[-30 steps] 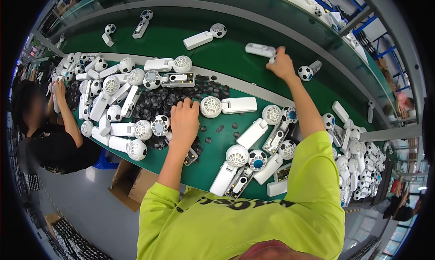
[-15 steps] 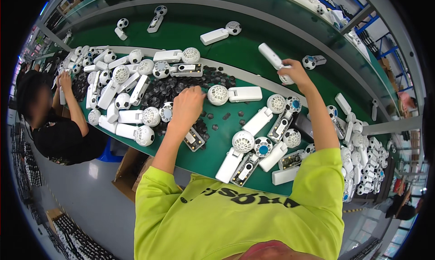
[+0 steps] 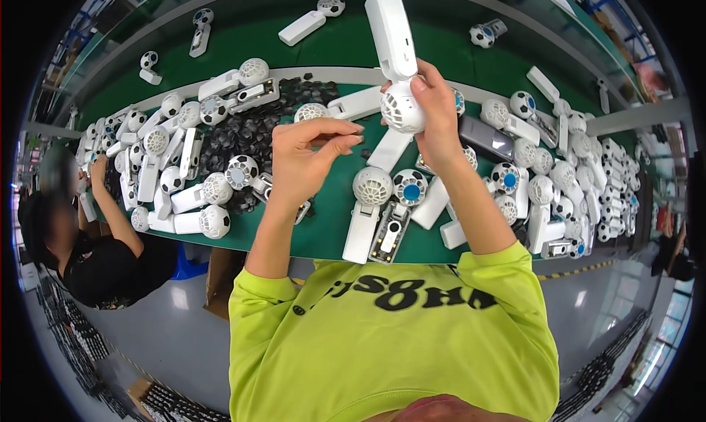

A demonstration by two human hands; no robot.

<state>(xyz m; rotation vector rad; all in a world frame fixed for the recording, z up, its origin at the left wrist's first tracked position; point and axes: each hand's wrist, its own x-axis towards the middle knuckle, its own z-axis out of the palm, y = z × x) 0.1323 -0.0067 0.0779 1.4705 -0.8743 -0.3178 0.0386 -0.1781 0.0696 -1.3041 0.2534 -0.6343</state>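
Green worktop (image 3: 334, 223) crowded with white handheld fans. Near its front edge lies a row of fan bodies (image 3: 364, 216). Above them, the left hand (image 3: 305, 157) pinches its fingertips together; what they hold, if anything, cannot be told. Just right of it, the right hand (image 3: 434, 116) grasps a white fan (image 3: 393, 54) by its round head, handle pointing toward the far edge. Black small parts (image 3: 243, 131) lie behind.
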